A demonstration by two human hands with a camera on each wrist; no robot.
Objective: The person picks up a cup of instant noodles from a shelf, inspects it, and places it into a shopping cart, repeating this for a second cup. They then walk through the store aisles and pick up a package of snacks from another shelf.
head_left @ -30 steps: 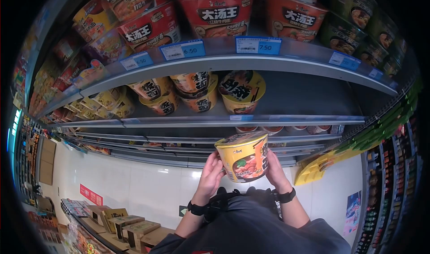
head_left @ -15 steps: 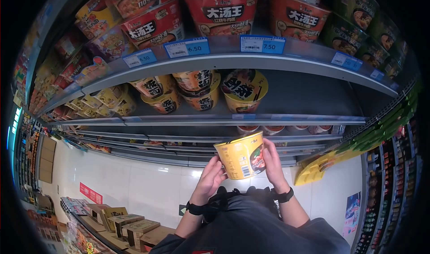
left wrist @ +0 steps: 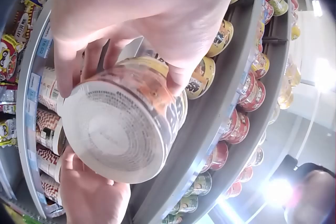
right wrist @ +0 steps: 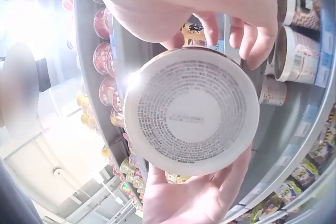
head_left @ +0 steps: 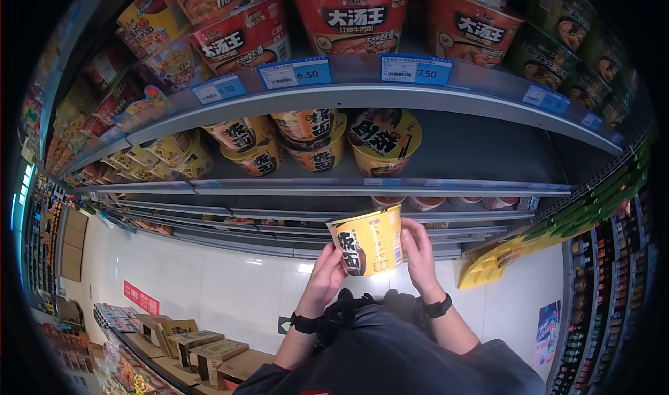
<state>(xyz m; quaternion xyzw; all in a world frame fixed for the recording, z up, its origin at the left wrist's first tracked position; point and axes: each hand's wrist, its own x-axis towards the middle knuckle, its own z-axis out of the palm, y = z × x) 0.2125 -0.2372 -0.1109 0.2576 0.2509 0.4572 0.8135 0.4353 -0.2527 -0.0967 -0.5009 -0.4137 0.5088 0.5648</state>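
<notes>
A yellow instant-noodle tub is being held in the air between the person's torso and a grey shelf that is carrying matching yellow tubs; it is leaning slightly, its printed white base facing the wrist cameras. The left hand is gripping it, thumb and fingers curving round opposite parts of the wall. The right hand is standing at the other side, fingers loosely spread and not clasping; the tub is partly hiding the fingertips, so firm contact is not being confirmed. By judgement, the tub is likely weighing little, its wall stiff but dentable, its glossy surface possibly slipping under dry fingers. Light opposed pressure just below the rim is appearing the soundest hold, keeping off the lid.
</notes>
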